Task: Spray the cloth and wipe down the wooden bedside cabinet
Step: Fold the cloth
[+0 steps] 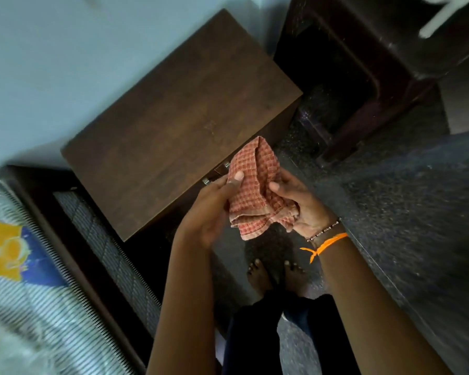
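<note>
A crumpled orange-red checked cloth (255, 190) hangs between both my hands, just in front of the cabinet's near right corner. My left hand (214, 209) pinches its left side with the thumb on top. My right hand (301, 204) cups its right side from below, palm up. The dark wooden bedside cabinet (173, 117) stands below against the pale blue wall, its top bare. Two metal handles (205, 181) show at its front edge. No spray bottle is in view.
A bed with a striped and orange-blue cover (25, 266) and dark frame lies at the left. A dark wooden piece of furniture (363, 63) stands at the upper right. My bare feet (276, 274) stand on the speckled dark floor (404, 198).
</note>
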